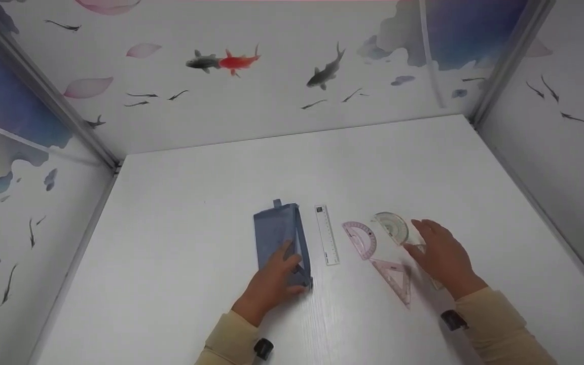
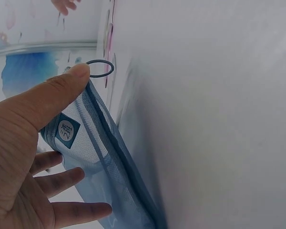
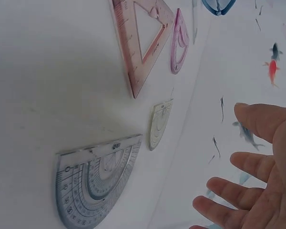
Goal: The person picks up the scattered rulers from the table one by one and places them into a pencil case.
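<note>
Fish-painted walls [image 1: 271, 111] surround a white, seemingly wood-grained table [image 1: 195, 203] beneath both hands [image 1: 271, 284] [image 1: 444, 258].

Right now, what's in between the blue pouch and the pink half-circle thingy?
In the head view, a ruler lies between the blue pouch and the pink protractor, touching neither.

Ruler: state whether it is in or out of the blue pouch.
Out: the ruler lies flat on the table, apart from the blue pouch.
</note>
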A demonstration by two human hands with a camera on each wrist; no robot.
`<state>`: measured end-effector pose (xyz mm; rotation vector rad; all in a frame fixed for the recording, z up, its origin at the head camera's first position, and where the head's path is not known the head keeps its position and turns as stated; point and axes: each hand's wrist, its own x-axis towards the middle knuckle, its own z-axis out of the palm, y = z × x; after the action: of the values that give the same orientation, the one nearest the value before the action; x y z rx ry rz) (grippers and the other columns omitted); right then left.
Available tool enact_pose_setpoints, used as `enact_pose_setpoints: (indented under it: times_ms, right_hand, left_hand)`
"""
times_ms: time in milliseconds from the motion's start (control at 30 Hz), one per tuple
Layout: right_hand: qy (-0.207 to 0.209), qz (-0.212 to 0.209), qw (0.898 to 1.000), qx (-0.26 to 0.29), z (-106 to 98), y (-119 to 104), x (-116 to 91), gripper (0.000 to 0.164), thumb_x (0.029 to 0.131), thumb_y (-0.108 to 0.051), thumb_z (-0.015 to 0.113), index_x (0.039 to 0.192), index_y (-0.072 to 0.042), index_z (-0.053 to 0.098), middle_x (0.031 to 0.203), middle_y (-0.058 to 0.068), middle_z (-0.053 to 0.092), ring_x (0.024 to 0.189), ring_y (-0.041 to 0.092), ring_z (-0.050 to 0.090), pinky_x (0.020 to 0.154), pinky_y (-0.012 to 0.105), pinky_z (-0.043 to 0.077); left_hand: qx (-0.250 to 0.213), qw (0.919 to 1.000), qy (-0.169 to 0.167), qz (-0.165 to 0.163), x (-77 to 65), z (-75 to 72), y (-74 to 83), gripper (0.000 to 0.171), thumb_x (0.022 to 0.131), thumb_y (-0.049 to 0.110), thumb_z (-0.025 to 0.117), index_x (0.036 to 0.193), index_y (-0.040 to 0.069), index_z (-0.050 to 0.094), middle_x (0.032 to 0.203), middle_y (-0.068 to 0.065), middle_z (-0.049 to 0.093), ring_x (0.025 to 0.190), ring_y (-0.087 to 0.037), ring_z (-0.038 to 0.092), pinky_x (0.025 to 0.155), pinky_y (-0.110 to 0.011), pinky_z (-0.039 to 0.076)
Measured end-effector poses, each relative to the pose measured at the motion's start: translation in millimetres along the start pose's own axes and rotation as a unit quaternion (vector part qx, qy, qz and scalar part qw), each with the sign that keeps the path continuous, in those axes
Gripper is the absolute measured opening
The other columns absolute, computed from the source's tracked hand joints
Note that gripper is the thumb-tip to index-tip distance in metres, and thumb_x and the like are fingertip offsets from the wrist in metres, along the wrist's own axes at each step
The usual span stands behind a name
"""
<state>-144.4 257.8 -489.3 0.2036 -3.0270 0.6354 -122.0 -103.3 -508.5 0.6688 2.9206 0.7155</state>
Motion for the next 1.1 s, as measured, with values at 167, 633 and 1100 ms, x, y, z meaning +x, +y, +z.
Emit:
enact_pose_setpoints:
  times_ms: [167,633,1100]
  right_hand:
    - [-0.009,0.008,1.000,0.003,-0.5,4.6,-2.0,0.060,0.092,-0.023,0.065,0.140,0.005,0.041,0.139,0.034,0.041,0.127,0.051,0.040,0.098,0.062,0.038]
    - [-0.054,0.043,0.997,0.030,0.9,21.7,-7.8,0.064,0.094,-0.029,0.061,0.143,0.004,0.036,0.143,0.033,0.035,0.132,0.052,0.032,0.102,0.064,0.032]
    - [-0.087,0.069,0.993,0.035,5.9,34.8,-12.5,0.068,0.092,-0.029,0.065,0.143,0.005,0.035,0.142,0.033,0.036,0.132,0.052,0.031,0.104,0.064,0.029]
  left_hand:
    - [0.004,1.0000,0.003,0.001,-0.5,2.0,-1.5,0.059,0.076,0.029,0.083,0.125,0.015,0.053,0.152,-0.020,0.032,0.132,-0.038,0.043,0.092,-0.045,0.050]
    - [0.003,1.0000,0.001,-0.007,0.0,0.7,-0.7,0.058,0.077,0.031,0.082,0.126,0.016,0.054,0.153,-0.018,0.031,0.133,-0.037,0.043,0.091,-0.043,0.051]
    - [0.007,0.9999,0.001,-0.011,-0.2,0.2,-0.1,0.061,0.077,0.032,0.081,0.128,0.016,0.053,0.153,-0.017,0.032,0.134,-0.037,0.041,0.091,-0.045,0.051]
